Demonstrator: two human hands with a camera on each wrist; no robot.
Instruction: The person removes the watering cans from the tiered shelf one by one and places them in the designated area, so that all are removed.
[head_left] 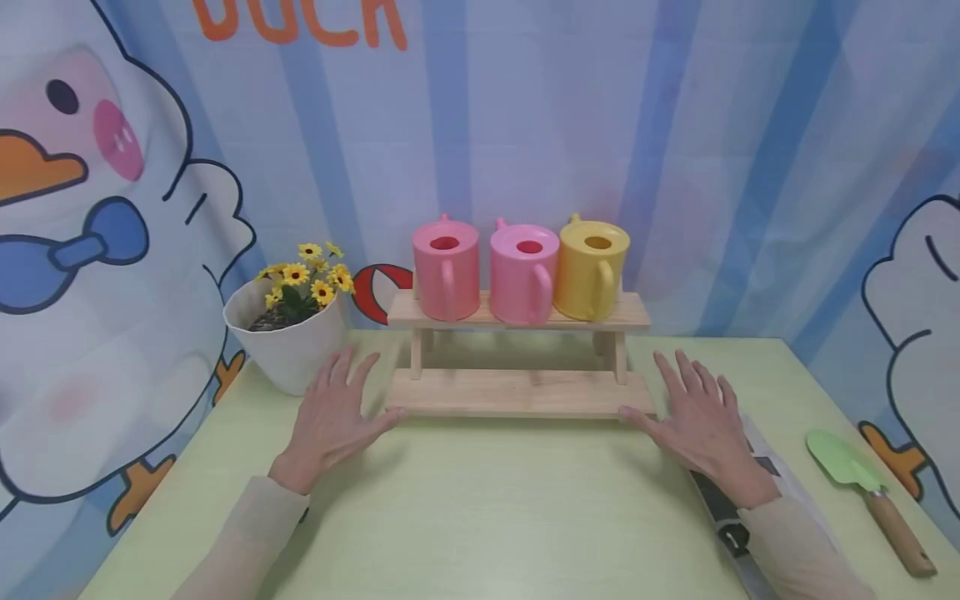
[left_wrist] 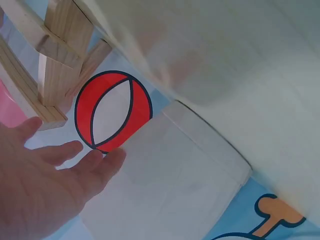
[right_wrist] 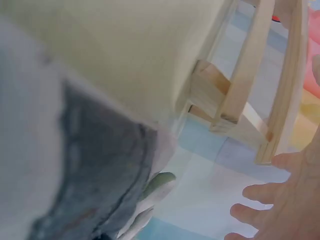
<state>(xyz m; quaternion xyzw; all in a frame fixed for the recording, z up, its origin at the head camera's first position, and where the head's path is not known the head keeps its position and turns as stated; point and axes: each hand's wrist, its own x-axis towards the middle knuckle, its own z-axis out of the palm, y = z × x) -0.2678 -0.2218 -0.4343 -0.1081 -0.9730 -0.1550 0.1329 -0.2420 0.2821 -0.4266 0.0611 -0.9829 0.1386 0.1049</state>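
Observation:
A two-step wooden stand (head_left: 517, 392) stands at the back middle of the table. On its upper step, a coral-pink watering can (head_left: 431, 279), a lighter pink watering can (head_left: 513, 283) and a yellow watering can (head_left: 573, 283) are lined up, handles facing me. My left hand (head_left: 330, 425) is spread by the stand's left end, its thumb tip at the lower step's corner; contact is unclear. At the right end, my right hand (head_left: 708, 425) is likewise spread, thumb tip at that corner. Neither hand holds anything; the left wrist view shows the left fingers (left_wrist: 65, 155) loosely extended.
Left of the stand is a white pot (head_left: 288, 354) with yellow flowers (head_left: 296, 273). Under my right forearm lies a flat grey, black and white item (head_left: 720, 508), perhaps a glove. A green trowel (head_left: 843, 458) lies at far right. A duck-print curtain (head_left: 540, 108) hangs behind.

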